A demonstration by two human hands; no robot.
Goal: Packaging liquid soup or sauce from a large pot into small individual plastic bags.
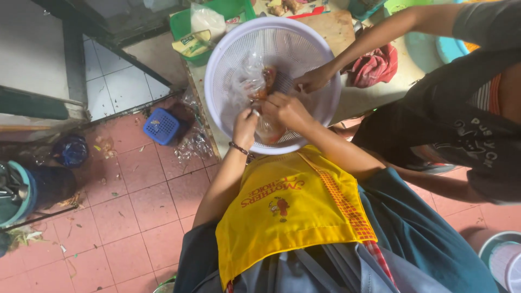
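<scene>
Clear plastic bag (255, 81) with reddish food is pinched by left hand (245, 126) and right hand (287, 108), both grips clenched on it, inside white colander (228, 49) on tabletop (336, 30); bag seemingly unemptied; co-worker's hand (312, 80) touches contents

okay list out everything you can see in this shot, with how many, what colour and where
colander: one, white plastic, on the counter.
clear bag with reddish food: one, inside the colander.
counter: one, pale, top centre.
green tub: one, behind the colander, holding a clear packet.
cloth: one, red, right of the colander.
small basket: one, blue, on the floor by the counter.
floor tiles: reddish, littered with scraps.
apron: one, yellow, worn by the person.
co-worker's hand: one, reaching into the colander from the right.
left hand: beaded bracelet at the wrist, gripping the bag.
right hand: gripping the bag.
</scene>
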